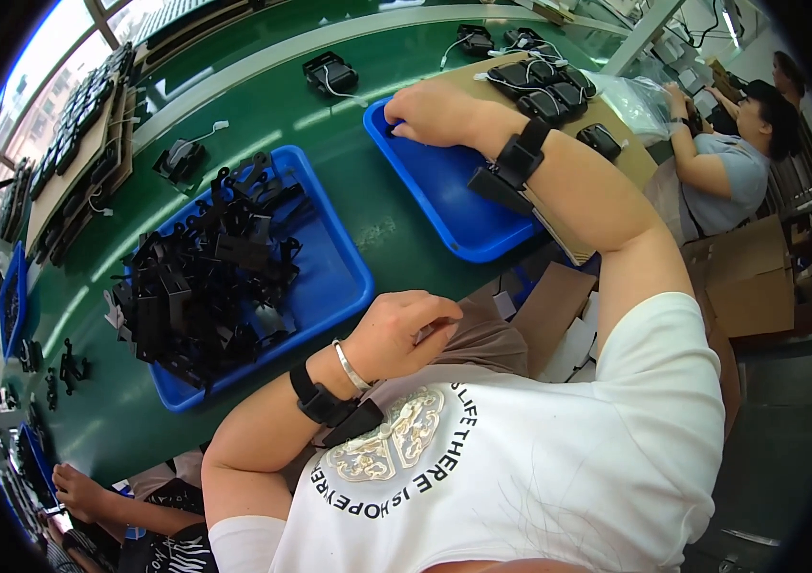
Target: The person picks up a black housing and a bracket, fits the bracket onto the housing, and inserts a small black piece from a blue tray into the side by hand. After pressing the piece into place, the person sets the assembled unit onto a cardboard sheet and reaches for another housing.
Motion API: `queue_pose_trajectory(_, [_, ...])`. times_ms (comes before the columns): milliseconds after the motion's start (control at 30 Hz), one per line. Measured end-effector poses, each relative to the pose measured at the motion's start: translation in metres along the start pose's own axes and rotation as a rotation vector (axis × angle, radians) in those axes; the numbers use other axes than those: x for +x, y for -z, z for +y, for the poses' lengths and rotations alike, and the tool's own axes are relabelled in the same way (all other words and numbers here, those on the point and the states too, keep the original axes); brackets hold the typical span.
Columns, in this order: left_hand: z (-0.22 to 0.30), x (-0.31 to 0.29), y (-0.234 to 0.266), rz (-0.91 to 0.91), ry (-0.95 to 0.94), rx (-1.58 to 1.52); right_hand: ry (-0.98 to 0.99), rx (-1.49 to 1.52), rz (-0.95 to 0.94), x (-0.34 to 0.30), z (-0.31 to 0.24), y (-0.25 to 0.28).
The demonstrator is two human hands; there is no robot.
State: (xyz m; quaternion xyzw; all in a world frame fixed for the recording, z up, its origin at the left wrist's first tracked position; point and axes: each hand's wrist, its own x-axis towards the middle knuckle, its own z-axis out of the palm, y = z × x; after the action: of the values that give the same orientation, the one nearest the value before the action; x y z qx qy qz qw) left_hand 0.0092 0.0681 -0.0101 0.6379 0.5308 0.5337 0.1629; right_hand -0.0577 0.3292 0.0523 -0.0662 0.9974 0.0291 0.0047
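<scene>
My right hand (449,113) reaches over the far left corner of a blue tray (468,244). Its fingers bend down at the rim, and a small dark bit shows by the fingertips; what they hold, if anything, is hidden. Close to my body, by the table's front edge, is my left hand (396,332). Its fingers are curled in toward the thumb, and nothing shows between them. To its left stands a second blue tray (334,277), heaped with black plastic parts (201,277) that look like brackets or clips.
Black devices with white cables (331,74) lie on the green table (377,224); more sit on a brown board (616,138) at right. Upright boards of black parts (81,143) stand far left. Cartons (740,277) and a co-worker (736,162) are right; another person's hand (79,492) is lower left.
</scene>
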Motion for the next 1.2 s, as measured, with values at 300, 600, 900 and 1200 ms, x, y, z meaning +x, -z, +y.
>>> queue_pose_trajectory(300, [0.004,0.005,0.002,-0.010,-0.022,-0.036,-0.518,-0.012,0.125,-0.116,0.110,0.055])
queue_pose_trajectory(600, [0.005,0.010,0.004,-0.035,0.041,-0.012,-0.781,0.133,0.223,-0.195,0.116,0.027])
queue_pose_trajectory(900, [0.007,-0.003,0.007,-0.004,0.163,-0.005,-0.765,0.211,0.464,-0.229,0.118,-0.038])
queue_pose_trajectory(1200, [0.056,-0.036,0.000,0.120,0.399,-0.577,-0.203,0.828,0.852,-0.224,-0.062,0.004])
